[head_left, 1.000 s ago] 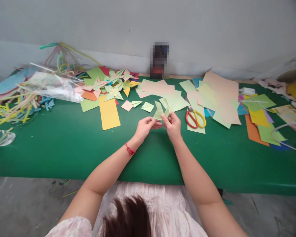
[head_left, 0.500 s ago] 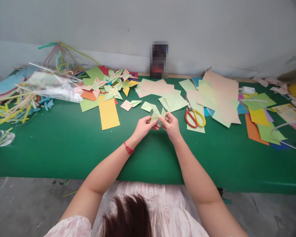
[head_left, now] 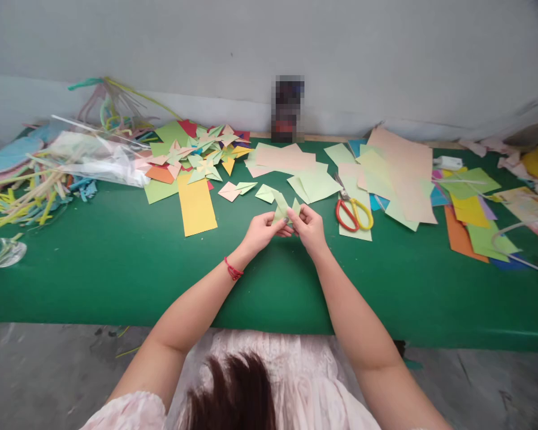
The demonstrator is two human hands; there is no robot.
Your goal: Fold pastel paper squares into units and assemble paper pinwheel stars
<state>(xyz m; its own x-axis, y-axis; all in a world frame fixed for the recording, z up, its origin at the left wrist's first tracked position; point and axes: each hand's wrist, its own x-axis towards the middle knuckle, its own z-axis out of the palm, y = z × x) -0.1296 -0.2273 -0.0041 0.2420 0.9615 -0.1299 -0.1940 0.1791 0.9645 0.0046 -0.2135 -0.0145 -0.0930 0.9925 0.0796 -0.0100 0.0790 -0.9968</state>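
A partly folded piece of light green paper (head_left: 280,203) is held up between my two hands, its two ends pointing upward in a V. My left hand (head_left: 263,230) pinches its left part with thumb and fingers, a red cord bracelet on the wrist. On the other side, my right hand (head_left: 310,226) grips the paper near the middle, thumb pressed against the fold. Fingers cover its lower portion. Just beyond lie a small folded green paper piece (head_left: 265,193), a pink folded piece (head_left: 229,192) and another green one (head_left: 245,187).
Red-and-yellow-handled scissors (head_left: 353,214) rest on paper to the right. Pink sheets (head_left: 412,173) and coloured sheets spread farther right. At left are a yellow sheet (head_left: 198,209), several folded paper stars (head_left: 205,166) and a heap of coloured strips (head_left: 31,188). A blurred dark object (head_left: 287,110) stands against the wall.
Both hands stay in nearly the same place, still gripping the green paper. The fingers have shifted slightly, and the gap between the paper's two upright ends looks a little different.
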